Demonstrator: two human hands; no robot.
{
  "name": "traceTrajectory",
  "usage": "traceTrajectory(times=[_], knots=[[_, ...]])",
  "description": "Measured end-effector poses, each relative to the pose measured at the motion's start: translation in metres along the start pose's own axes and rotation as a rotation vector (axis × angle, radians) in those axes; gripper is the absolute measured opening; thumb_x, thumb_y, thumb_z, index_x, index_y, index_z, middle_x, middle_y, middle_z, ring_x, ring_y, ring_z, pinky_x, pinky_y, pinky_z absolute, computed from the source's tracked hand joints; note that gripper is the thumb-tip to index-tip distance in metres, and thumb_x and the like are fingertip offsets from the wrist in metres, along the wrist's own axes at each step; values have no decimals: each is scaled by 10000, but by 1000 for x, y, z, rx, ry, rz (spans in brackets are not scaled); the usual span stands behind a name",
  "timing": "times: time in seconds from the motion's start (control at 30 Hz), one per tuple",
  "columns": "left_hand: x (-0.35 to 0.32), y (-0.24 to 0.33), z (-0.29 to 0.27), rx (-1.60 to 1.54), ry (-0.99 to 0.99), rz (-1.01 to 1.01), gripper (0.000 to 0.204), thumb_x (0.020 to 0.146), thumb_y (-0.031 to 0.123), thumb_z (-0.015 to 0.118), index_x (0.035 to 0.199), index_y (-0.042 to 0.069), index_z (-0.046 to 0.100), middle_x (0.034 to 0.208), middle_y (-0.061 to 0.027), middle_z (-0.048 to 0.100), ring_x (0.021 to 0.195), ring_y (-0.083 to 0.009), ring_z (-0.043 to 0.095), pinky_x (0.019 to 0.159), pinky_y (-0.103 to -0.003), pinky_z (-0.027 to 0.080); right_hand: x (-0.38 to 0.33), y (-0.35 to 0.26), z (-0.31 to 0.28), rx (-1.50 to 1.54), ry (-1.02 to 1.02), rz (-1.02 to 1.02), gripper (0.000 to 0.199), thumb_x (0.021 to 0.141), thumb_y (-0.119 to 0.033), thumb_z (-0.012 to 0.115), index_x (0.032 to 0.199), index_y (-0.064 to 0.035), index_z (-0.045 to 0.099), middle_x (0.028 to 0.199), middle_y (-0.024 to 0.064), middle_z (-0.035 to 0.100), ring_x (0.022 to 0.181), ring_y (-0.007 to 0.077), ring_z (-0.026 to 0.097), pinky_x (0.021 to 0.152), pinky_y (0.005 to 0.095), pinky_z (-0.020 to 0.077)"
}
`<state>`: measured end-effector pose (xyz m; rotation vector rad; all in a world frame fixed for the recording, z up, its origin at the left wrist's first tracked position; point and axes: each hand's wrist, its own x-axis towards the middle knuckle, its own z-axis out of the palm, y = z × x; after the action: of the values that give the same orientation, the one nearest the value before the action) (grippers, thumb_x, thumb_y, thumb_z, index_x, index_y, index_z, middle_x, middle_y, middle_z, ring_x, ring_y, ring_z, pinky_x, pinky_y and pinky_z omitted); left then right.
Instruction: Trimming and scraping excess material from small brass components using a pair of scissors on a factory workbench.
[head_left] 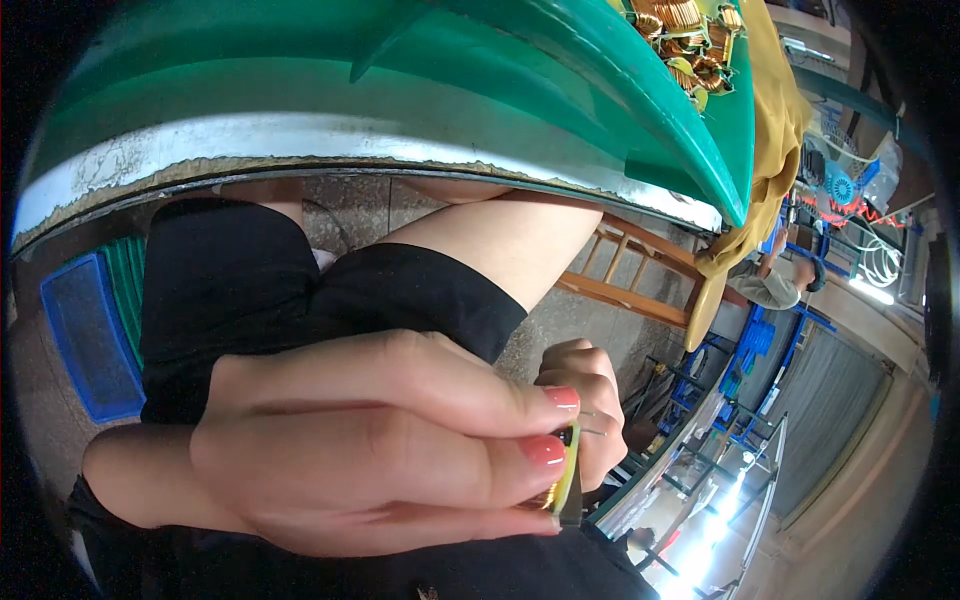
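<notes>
Close in front of me, my left hand (390,440) pinches a copper-wound coil (545,497) between fingers and thumb. Only a strip of copper wire and a yellow-green edge show past the fingertips; thin wire pins stick out to the right. Just behind it my right hand (590,405) is closed, its fingers curled. Whatever it grips, if anything, is hidden. A dark flat piece (572,508) shows beside the coil; which hand has it I cannot tell. Several similar copper coils (708,72) lie at the far right in a green tray (620,85).
A worn white table edge (300,135) crosses above my lap. A blue crate (90,335) stands on the floor at left. Right of my legs is a wooden chair (630,265), with mustard cloth (775,150) nearby. Another person (775,288) is farther off among shelves.
</notes>
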<state>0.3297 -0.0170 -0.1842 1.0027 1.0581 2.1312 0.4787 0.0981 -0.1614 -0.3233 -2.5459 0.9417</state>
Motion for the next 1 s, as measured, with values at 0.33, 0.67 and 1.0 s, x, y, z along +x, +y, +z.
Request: traceTrajectory(times=[0.33, 0.67, 1.0], knots=[[-1, -5, 1, -41, 27, 15, 336, 595, 25, 833, 847, 54, 612, 960, -144, 623, 736, -222, 643, 597, -272, 547, -2, 9, 8, 20, 68, -43, 541, 890, -556, 409, 740, -49, 525, 675, 80, 518, 594, 218, 464, 575, 346, 431], [20, 32, -5, -483, 169, -265, 380, 650, -33, 766, 970, 3, 564, 946, -170, 629, 717, -244, 654, 575, -265, 546, -5, 24, 21, 598, 536, 180, 556, 882, -632, 360, 677, -119, 424, 563, 32, 466, 594, 202, 474, 580, 337, 427], [55, 153, -90, 244, 509, -278, 243, 858, 104, 550, 1064, -24, 533, 887, -163, 637, 703, -192, 641, 620, -235, 525, 13, 16, 26, 613, 285, 150, 517, 899, -582, 383, 698, -106, 381, 617, 31, 401, 632, 175, 406, 602, 300, 372]])
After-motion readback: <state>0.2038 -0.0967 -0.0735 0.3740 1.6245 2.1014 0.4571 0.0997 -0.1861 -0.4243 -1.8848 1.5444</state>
